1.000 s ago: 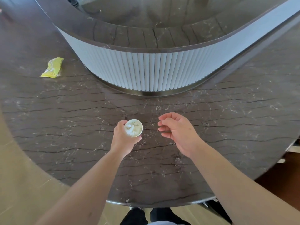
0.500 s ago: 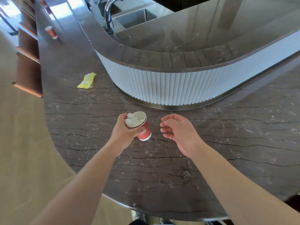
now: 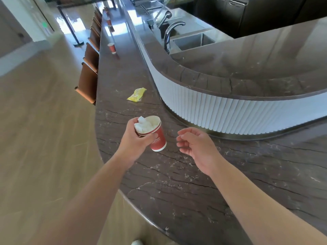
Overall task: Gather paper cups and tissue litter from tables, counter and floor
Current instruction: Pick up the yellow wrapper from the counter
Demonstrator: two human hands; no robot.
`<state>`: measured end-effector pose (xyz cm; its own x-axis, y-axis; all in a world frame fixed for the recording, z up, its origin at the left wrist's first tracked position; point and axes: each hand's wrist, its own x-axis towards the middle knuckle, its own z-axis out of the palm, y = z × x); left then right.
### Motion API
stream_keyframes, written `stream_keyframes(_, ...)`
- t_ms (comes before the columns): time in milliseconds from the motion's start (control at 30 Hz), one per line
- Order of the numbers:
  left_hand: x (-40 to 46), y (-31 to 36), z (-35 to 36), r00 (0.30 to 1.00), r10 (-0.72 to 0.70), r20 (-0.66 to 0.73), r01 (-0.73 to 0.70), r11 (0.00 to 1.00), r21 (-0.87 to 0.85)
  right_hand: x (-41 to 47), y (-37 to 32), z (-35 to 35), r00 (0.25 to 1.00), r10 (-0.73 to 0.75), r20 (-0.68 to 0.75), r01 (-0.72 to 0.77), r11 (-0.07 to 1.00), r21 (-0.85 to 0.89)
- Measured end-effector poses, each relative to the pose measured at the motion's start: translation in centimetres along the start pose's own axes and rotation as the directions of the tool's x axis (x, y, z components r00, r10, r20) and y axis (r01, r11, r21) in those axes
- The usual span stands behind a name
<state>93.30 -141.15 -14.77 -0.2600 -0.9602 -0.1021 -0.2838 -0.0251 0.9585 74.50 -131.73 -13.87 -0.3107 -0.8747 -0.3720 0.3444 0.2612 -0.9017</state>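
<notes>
Paper cups (image 3: 155,133), red and nested, sit tilted in the left hand (image 3: 136,140), whose fingers curl round them just above the dark counter (image 3: 177,183). White tissue (image 3: 143,125) fills the top cup. Just beside it, the right hand (image 3: 196,147) hovers with loosely curled fingers, holding nothing. A yellow wrapper (image 3: 136,94) lies farther along the counter, and another red cup (image 3: 111,48) stands well beyond it.
</notes>
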Motion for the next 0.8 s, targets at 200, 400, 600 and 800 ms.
stream_keyframes(200, -0.1, -0.5, -6.2, 0.996, 0.004, -0.087, -0.009, 0.999, -0.053, 1.0, 0.3, 6.1, 0.998, -0.001, 0.071, 0.004, 0.999, -0.047)
stream_keyframes(400, 0.9, -1.4, -12.7, 0.993, 0.043, -0.109, -0.059, 0.987, -0.150, 2.1, 0.6, 14.1, 0.995, -0.034, 0.098, 0.043, 0.995, -0.088)
stream_keyframes(600, 3.0, -3.2, -22.7, 0.991, 0.095, -0.091, -0.113, 0.969, -0.219, 2.9, 1.8, 23.9, 0.995, -0.061, 0.076, 0.067, 0.995, -0.077)
stream_keyframes(800, 5.9, -5.3, -33.6, 0.991, 0.132, -0.010, -0.130, 0.966, -0.222, 4.5, 2.5, 35.6, 0.988, -0.132, 0.076, 0.139, 0.986, -0.088)
